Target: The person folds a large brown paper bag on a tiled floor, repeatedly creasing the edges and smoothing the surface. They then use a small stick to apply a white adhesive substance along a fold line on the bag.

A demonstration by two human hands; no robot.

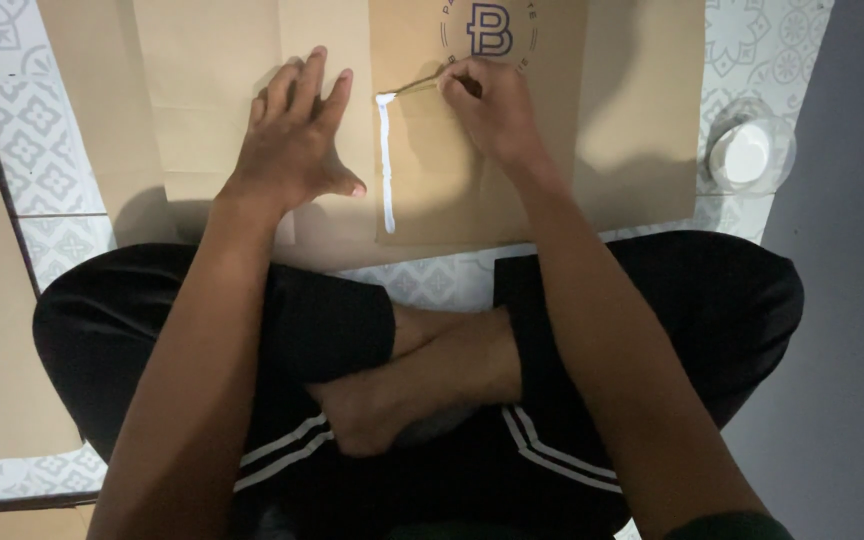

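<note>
White glue line (pixel 386 160) runs nearly the full length of the brown paper sheet (pixel 482 150) on the floor. Right hand (pixel 487 100) pinches a thin stick (pixel 414 88), probably a brush, at its top end; left hand (pixel 297 135) presses flat, fingers spread.

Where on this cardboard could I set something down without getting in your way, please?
The cardboard is bare between the right hand and the white-filled container. It is crowded at the white strip, between the left hand and the stick.

Dim light from above. The left hand (pixel 292 130) casts a soft shadow toward the legs. Lower frame is murky
</note>
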